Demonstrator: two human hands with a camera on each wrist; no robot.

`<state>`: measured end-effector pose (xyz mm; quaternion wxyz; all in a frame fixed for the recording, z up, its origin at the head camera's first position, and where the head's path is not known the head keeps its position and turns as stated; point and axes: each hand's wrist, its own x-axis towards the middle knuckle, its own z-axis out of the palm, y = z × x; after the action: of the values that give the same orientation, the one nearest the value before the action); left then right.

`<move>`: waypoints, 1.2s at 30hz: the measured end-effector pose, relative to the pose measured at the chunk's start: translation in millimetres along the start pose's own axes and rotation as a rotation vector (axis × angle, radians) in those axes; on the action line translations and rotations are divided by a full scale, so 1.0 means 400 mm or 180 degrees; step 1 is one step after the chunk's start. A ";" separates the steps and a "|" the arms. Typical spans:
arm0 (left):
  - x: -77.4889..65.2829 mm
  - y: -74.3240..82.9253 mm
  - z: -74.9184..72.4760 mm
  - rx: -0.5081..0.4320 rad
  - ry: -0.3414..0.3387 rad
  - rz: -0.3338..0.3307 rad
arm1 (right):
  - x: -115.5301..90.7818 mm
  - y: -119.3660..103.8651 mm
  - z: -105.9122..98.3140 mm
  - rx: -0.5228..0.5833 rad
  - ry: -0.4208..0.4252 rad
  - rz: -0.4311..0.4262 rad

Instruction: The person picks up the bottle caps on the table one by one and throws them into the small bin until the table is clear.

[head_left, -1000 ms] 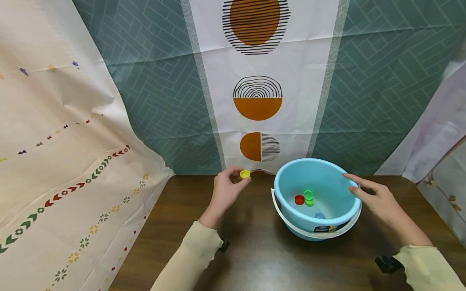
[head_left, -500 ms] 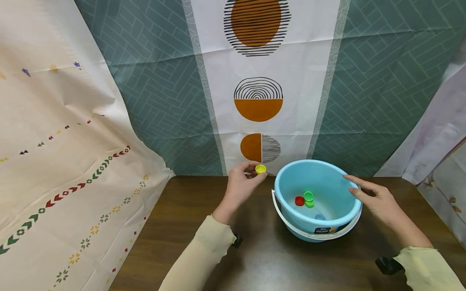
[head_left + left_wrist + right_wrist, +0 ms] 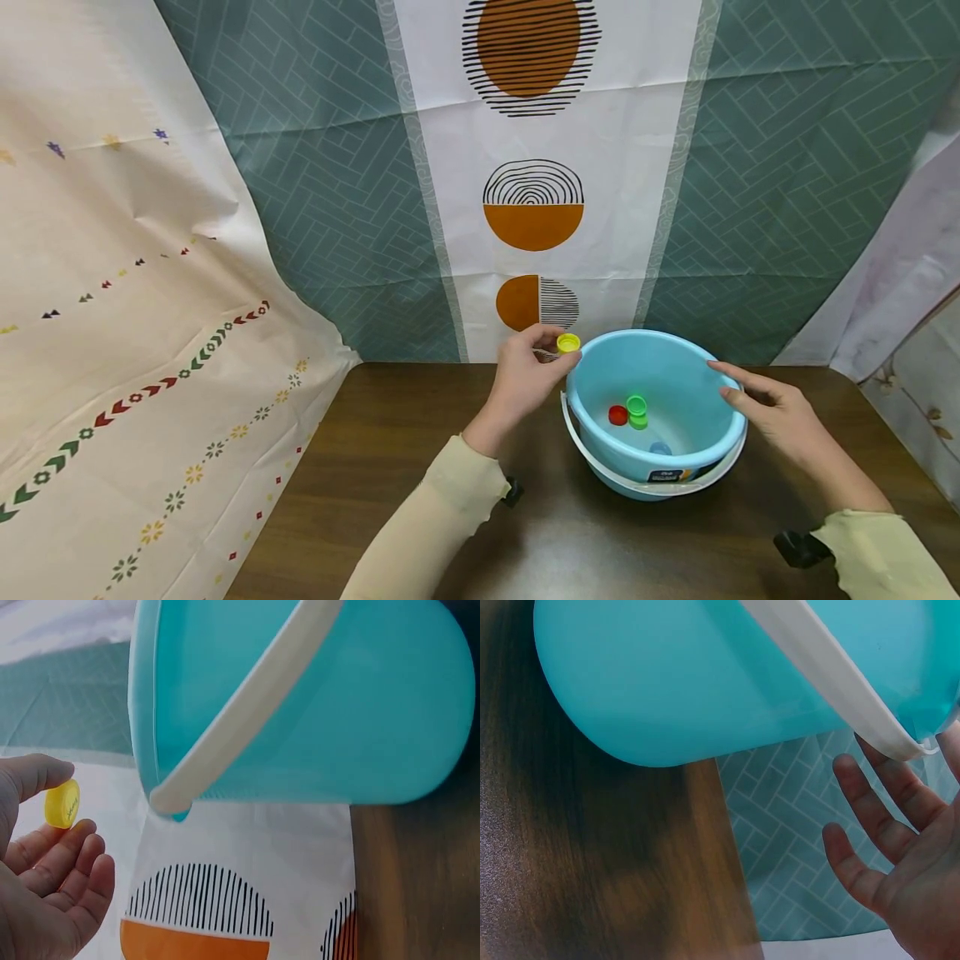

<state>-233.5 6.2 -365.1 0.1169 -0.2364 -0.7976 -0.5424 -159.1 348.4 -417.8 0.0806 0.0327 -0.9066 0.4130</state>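
Note:
My left hand [image 3: 527, 372] pinches a yellow bottle cap [image 3: 568, 343] between thumb and fingers, beside the left rim of a light blue bucket [image 3: 647, 343]. In the left wrist view the yellow cap [image 3: 62, 804] shows faint writing on its top, and the other fingers curve loosely. My right hand [image 3: 780, 412] holds the bucket's right rim with thumb and index finger. Its other fingers [image 3: 874, 825] spread outside the wall by the white handle [image 3: 832, 675]. Inside the bucket lie a red cap [image 3: 618, 415], two green caps [image 3: 637, 406] and a blue cap [image 3: 660, 448].
The bucket stands upright on a dark wooden table [image 3: 390, 450], its white handle lowered toward the front. A patterned cloth [image 3: 337, 208] hangs behind the table. Cream fabric [image 3: 187, 375] drapes along the left side, and pale fabric [image 3: 885, 267] hangs at the right.
My left hand has moved right and slightly up with the yellow bottle cap, from over the table to the bucket's left rim. The right hand and bucket have stayed in place.

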 end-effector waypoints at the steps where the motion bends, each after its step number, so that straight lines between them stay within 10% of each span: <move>1: 0.001 0.003 0.005 -0.0027 -0.0026 -0.0009 | 0.000 0.000 0.000 0.0001 0.0001 0.0000; 36: -0.005 0.060 0.129 -0.0141 -0.0335 -0.0028 | 0.000 -0.004 0.003 0.0140 0.0053 0.0035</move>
<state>-216.0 60.2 -366.4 0.0672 -0.2636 -0.7915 -0.5473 -159.2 346.3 -417.4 0.0851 0.0260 -0.8967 0.4336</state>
